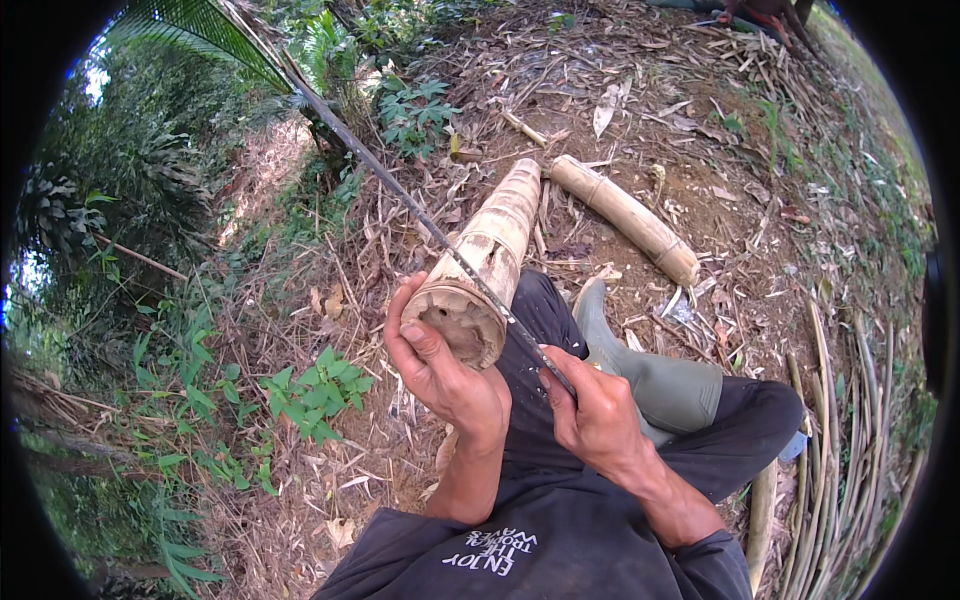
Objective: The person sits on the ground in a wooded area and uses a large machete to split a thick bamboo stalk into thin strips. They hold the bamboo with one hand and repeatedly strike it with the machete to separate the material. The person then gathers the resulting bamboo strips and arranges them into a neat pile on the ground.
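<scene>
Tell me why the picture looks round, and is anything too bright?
Head view: wide fisheye lens, so a circle with black corners; head view: washed-out white patches among leaves at left; head view: left hand, right hand and held bamboo look fairly sharp.

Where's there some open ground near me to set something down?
The dirt between the loose bamboo log and the long sticks at right has room, though it's littered with scraps. Left of your left hand, leafy plants crowd in; the sticks fill the lower right.
</scene>
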A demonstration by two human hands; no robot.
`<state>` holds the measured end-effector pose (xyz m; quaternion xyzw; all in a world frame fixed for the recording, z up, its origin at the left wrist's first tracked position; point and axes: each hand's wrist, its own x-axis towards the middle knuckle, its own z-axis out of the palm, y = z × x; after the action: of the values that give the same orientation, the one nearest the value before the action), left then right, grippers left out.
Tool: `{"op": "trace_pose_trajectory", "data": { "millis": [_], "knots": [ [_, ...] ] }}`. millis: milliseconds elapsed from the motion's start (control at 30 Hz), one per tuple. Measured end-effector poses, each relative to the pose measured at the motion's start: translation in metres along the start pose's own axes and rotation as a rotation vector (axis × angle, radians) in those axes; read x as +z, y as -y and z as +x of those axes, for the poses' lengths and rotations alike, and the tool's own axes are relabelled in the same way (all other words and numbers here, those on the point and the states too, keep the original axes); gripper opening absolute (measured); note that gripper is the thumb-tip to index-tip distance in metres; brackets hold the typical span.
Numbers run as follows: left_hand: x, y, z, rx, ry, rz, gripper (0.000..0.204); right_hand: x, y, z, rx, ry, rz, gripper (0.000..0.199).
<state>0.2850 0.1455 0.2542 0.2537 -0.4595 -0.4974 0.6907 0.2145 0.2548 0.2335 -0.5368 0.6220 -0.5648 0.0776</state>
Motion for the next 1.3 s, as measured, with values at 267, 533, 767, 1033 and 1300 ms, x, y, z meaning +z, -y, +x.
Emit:
{"op": "trace_pose_trajectory", "data": {
  "millis": [267, 533, 767, 1033, 1300],
  "knots": [
    [0.009, -0.005, 0.000, -0.042, -0.070, 0.090, 0.036, -0.005, 0.014, 0.003, -0.048, -0.071, 0.054, 0.031],
    [-0.002, 0.001, 0.004, -0.006, 0.003, 0.024, 0.037, -0.006, 0.002, -0.004, 0.041, -0.005, 0.003, 0.036],
    [-0.006, 0.000, 0.001, -0.004, 0.009, 0.038, 0.037, -0.016, 0.005, 0.002, 0.051, 0.152, -0.117, 0.040],
    [-0.016, 0.006, -0.003, -0.028, 0.021, 0.089, 0.038, -0.024, 0.017, 0.003, -0.084, 0.123, -0.092, 0.047],
    [-0.021, 0.012, -0.004, -0.021, 0.032, 0.116, 0.038, -0.025, 0.017, 0.006, -0.046, 0.134, -0.115, 0.045]
  ]
}}
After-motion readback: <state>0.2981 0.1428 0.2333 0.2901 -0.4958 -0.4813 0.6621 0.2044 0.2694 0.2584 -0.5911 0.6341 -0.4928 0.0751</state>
